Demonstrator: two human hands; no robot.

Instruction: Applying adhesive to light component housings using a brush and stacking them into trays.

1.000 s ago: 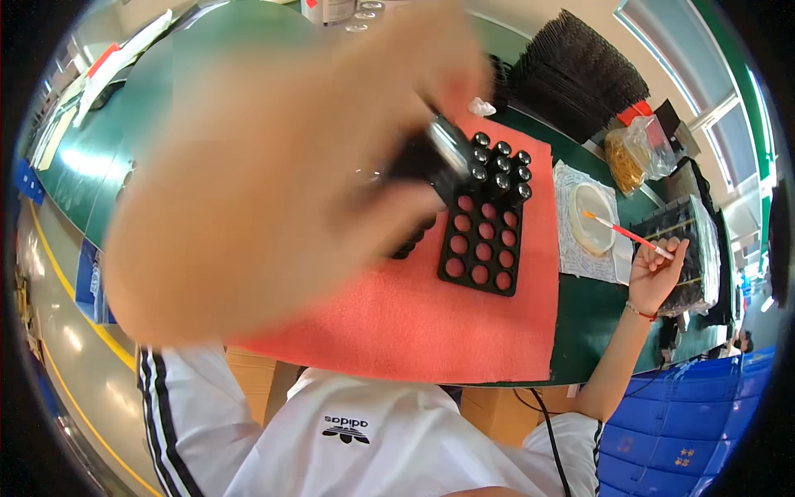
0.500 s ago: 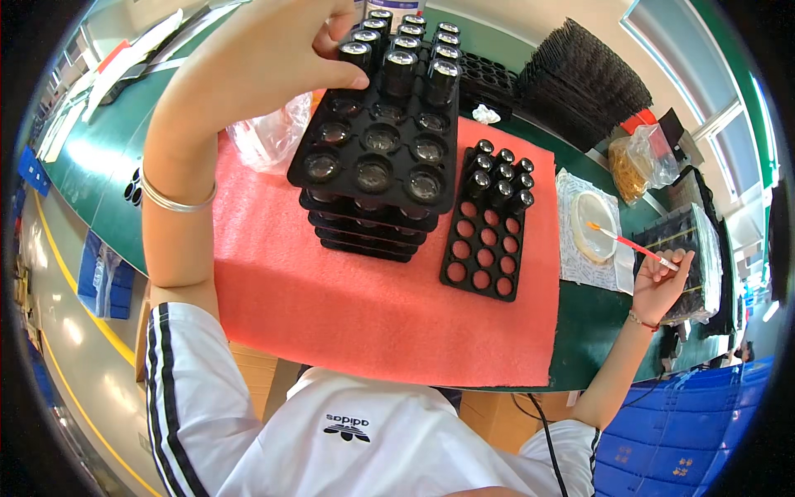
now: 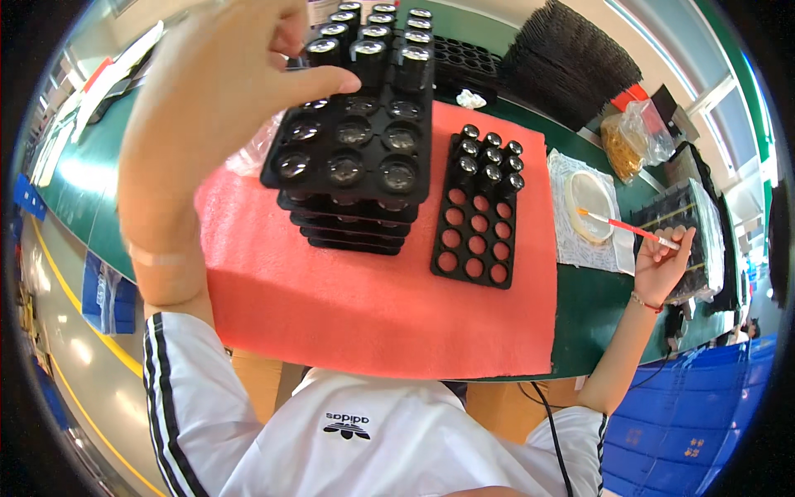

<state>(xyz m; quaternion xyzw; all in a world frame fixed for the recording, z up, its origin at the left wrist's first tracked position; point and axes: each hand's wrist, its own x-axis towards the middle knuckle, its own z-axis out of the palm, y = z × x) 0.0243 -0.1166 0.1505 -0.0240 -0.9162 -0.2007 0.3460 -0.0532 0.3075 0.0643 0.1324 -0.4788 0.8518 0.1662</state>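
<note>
Head view showed the left hand (image 3: 215, 108) pinching a small black capped part (image 3: 321, 51) above stacked trays (image 3: 348, 157) on the far red mat (image 3: 373, 306), probably light, rigid, best gripped by its sides, while the right hand (image 3: 662, 265) clasped a thin swab stick (image 3: 629, 228).

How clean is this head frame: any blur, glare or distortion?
Head view: strong fisheye bending of the green table edge near the rim; the raised left hand looks oversized but sharp; glare on the table's left side; the stacked black trays are in focus.
</note>
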